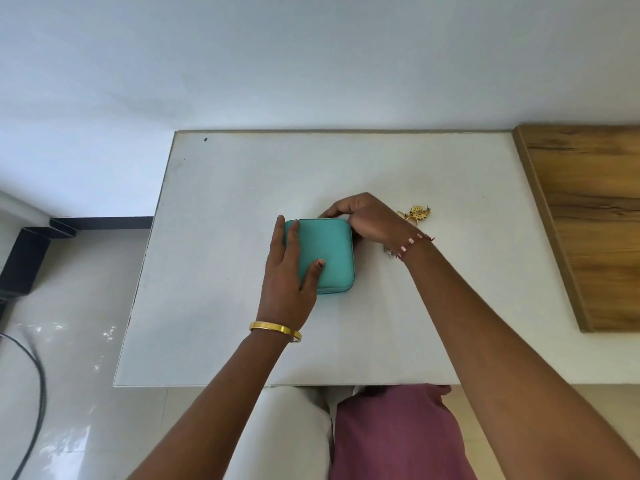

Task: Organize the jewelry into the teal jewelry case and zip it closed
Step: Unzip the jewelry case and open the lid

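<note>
Cable (36, 393), black, loops over glossy pale floor tiles at far left, next to the matte white table (214, 202). Left hand (289, 271) w/ smooth gold bangle (276, 330) lies flat, fingers straight, pressing the closed teal case (329, 251), a rounded-corner square w/ fine-grain cover, mid-table. Right hand (367, 216), fingers curled, pinches at case's far right corner; gold jewelry (417, 213) sits just beyond its wrist, wood-grain panel (588, 220) at far right.
</note>
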`<state>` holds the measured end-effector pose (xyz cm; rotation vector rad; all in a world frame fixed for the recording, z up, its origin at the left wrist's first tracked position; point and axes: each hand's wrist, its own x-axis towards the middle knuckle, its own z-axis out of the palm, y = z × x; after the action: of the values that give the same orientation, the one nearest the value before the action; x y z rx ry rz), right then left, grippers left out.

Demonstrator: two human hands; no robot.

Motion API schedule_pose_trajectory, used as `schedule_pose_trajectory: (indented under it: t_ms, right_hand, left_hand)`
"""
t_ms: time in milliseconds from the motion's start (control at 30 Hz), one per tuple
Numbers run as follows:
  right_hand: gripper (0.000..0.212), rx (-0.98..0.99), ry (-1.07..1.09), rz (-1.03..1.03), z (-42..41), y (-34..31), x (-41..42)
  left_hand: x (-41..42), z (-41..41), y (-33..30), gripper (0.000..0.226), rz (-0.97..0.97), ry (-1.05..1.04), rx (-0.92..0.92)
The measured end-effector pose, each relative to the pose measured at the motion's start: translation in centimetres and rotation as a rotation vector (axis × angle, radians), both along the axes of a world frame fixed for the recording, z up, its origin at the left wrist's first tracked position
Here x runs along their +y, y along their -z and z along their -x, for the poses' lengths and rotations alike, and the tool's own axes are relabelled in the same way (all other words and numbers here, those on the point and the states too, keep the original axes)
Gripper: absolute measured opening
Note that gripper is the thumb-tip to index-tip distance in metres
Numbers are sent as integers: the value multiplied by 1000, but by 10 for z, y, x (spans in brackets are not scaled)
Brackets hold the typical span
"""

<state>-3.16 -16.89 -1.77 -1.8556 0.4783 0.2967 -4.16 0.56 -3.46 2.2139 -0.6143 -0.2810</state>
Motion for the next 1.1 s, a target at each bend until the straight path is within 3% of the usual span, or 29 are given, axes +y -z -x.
schedule_pose_trajectory:
  t_ms: [100,267,433,833,1100]
  right_hand:
    - [48,47,-97,31,-11,-1,-2]
    - [32,74,-139,-44,-21,-11,-5]
    - [37,36,-99,101,-6,-8,-6]
    - [21,-134,-22,493,12,5,2]
    - [24,-170,23,828,101,15,50]
  left_hand:
    - [0,0,1,63,15,-16,10]
    - [0,2,2,63,29,-36,27]
    - [-2,3,1,65,41,-47,33]
    - [-2,2,1,63,15,-48,14]
    - [-3,2,-1,64,-8,-55,36]
